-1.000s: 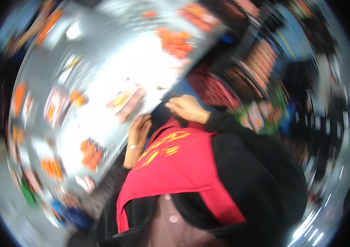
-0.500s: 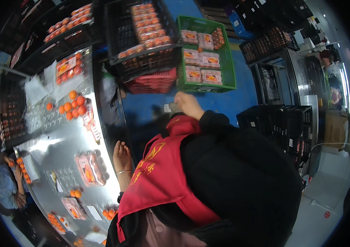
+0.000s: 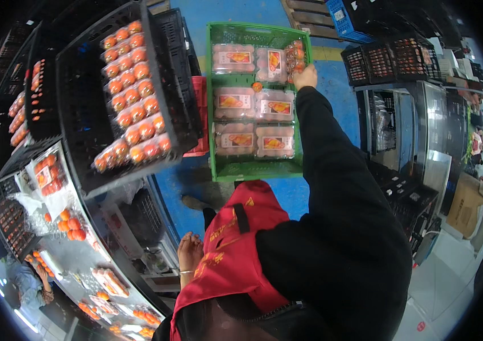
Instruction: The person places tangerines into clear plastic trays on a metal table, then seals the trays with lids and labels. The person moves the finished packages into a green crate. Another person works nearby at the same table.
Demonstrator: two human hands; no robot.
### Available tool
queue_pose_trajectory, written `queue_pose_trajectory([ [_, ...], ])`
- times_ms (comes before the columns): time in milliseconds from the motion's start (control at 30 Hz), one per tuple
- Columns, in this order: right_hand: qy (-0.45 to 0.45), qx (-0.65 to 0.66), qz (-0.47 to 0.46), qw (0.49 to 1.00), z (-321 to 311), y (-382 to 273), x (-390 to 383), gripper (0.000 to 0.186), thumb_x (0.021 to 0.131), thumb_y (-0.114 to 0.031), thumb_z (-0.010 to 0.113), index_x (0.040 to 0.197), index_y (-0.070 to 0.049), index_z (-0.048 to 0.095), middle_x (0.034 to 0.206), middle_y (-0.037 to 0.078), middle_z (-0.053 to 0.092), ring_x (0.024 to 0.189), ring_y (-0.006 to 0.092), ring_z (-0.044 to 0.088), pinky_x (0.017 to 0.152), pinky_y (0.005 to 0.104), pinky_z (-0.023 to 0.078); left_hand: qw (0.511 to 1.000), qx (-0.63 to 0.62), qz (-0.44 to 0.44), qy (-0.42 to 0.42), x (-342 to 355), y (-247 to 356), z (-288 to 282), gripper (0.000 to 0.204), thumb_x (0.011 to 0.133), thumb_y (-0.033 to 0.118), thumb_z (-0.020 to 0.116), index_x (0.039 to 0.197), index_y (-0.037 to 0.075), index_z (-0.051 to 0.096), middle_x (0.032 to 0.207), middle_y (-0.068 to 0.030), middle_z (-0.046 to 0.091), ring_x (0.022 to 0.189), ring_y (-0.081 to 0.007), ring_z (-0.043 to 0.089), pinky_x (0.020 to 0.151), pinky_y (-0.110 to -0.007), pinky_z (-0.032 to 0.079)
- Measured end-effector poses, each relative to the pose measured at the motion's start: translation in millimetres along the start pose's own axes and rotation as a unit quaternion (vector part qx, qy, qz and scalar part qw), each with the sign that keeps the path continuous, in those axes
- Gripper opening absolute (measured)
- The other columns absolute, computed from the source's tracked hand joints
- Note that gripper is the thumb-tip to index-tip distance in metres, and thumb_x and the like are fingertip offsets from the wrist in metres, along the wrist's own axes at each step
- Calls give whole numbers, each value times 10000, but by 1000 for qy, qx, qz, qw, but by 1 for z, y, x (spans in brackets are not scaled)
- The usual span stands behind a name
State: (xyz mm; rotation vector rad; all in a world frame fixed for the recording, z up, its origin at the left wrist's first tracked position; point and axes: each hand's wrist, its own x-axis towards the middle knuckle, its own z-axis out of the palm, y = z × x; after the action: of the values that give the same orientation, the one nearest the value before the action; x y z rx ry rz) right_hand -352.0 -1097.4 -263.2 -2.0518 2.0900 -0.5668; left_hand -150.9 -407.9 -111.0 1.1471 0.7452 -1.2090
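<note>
Packs (image 3: 234, 103) in crate (image 3: 257, 170) ahead of person (image 3: 321, 244), right hand (image 3: 305, 77) at its right rim, fruit-holding second crate (image 3: 165, 85) left of it, table (image 3: 88, 256) at person's left.

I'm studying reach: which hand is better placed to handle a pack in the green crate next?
Probably the right: the right hand is at the green crate's right rim, its arm stretched out, while the left hand is beside the red apron, short of the crate.
</note>
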Motion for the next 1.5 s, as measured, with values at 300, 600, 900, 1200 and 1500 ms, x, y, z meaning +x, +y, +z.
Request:
queue_pose_trajectory([
  [300, -180, -120, 84, 973, 46, -29, 46, 537, 816, -287, 777, 1204, 0, 542, 1106, 255, 741, 1040, 418, 732, 918, 490, 583, 952, 291, 93, 12, 23, 2, 153, 274, 1055, 176, 622, 1274, 13, 607, 1087, -104, 709, 935, -167, 668, 847, -318, 551],
  [600, -114, 109, -41, 987, -94, -11, -114, 311, 806, -114, 714, 1068, -31, 568, 777, 292, 673, 744, 519, 669, 635, 591, 520, 887, 341, 116, -290, 99, -9, 313, 585, 1049, 98, 613, 1570, 2, 366, 1513, -187, 508, 1404, -271, 499, 1164, -415, 414],
  [900, -435, 326, -314, 779, -161, -44, -219, 446, 916, -181, 715, 1316, 3, 642, 1282, 239, 678, 1140, 388, 683, 933, 464, 555, 986, 68, 152, 25, 132, -78, 320, 647, 835, -58, 787, 1400, 57, 491, 1248, -91, 653, 1103, -231, 682, 958, -377, 571],
  [1200, -256, 76, -99, 958, 122, -17, -82, 459, 900, -316, 752, 1278, -82, 637, 1263, 310, 600, 1112, 494, 634, 944, 540, 522, 988, 31, 93, -123, 114, -53, 252, 652, 911, 64, 698, 1505, 42, 431, 1425, -91, 594, 1301, -250, 604, 1116, -426, 497],
  [1500, -454, 623, 175, 613, 0, -22, -100, 461, 1004, -70, 673, 1431, -49, 499, 1231, 102, 685, 1088, 211, 669, 951, 337, 519, 990, -22, 67, -120, 37, -29, 165, 719, 894, 85, 741, 1534, 64, 413, 1395, -94, 625, 1291, -269, 613, 1127, -453, 487],
])
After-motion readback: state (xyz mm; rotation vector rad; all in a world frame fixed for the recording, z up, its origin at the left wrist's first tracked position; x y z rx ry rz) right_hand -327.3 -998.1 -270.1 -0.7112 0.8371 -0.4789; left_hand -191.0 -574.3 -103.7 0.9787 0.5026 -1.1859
